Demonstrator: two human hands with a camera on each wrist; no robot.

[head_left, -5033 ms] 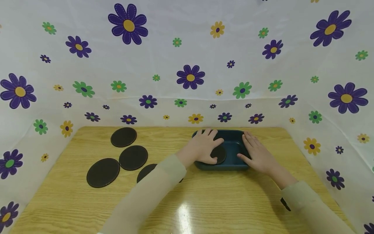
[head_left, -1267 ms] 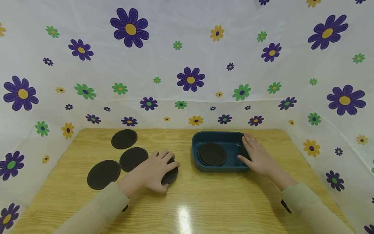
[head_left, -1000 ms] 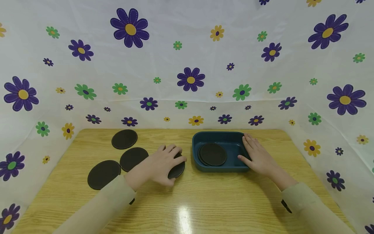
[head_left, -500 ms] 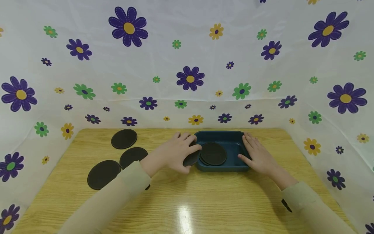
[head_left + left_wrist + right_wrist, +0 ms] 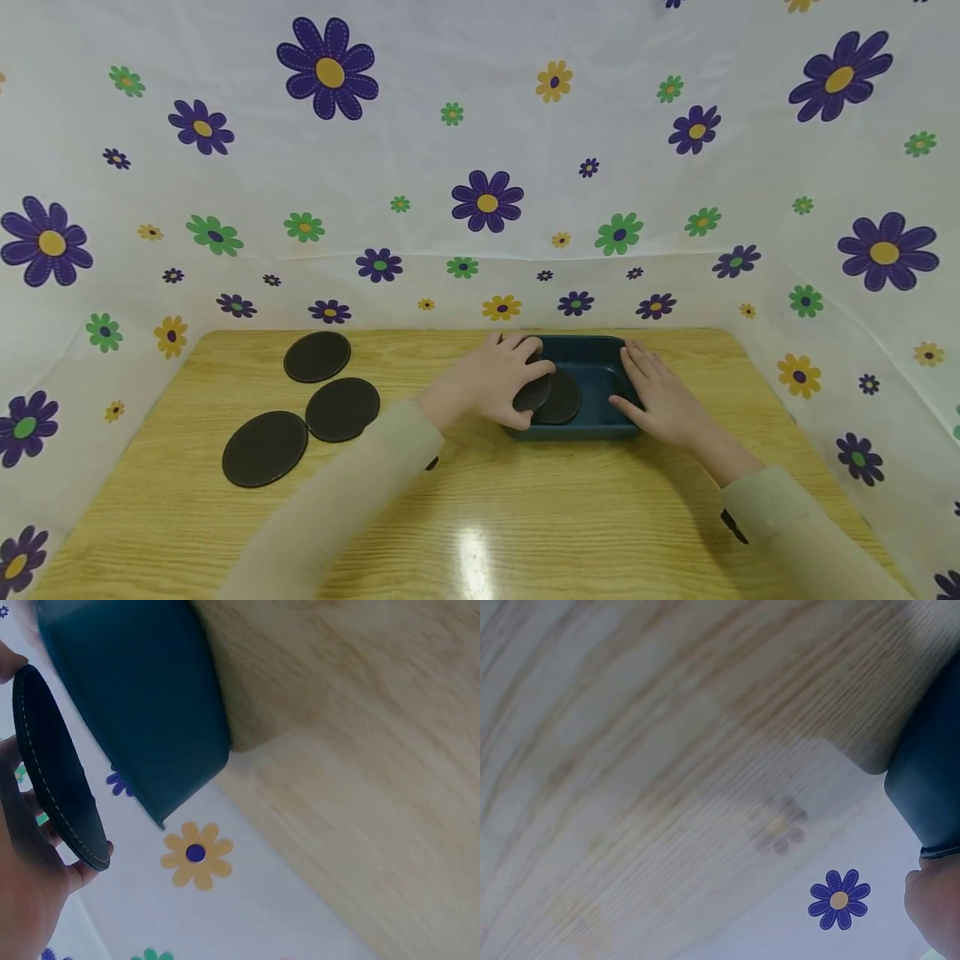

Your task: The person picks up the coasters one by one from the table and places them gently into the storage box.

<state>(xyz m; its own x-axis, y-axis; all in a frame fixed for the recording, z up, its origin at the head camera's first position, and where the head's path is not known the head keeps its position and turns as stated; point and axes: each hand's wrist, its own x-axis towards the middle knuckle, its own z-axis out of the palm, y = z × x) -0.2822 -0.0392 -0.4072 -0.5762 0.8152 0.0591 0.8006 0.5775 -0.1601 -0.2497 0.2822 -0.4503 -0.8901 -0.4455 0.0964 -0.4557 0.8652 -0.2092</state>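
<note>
My left hand (image 5: 495, 379) grips a round black coaster (image 5: 534, 394) by its edge, over the left end of a dark teal rectangular bin (image 5: 577, 432). In the left wrist view, the held coaster (image 5: 60, 769) shows pale stitching round its rim and tilts above the bin's wall (image 5: 150, 697), fingers and thumb at its edges. Another black coaster (image 5: 564, 398) lies inside the bin, partly covered by the held one. My right hand (image 5: 667, 400) rests on the bin's right end with straight fingers along the rim. The right wrist view catches only part of this hand (image 5: 936, 904) at the rim.
Three more black coasters lie on the left of the wooden table (image 5: 525, 517): one at the back (image 5: 317, 357), one in the middle (image 5: 342, 409) and one nearer the front (image 5: 265, 448). A flower-printed white cloth (image 5: 420, 125) walls the table's back and sides.
The left hand first let go of a coaster in the bin, then took another from the table and carried it right, over the bin. The right hand has stayed at the rim.
</note>
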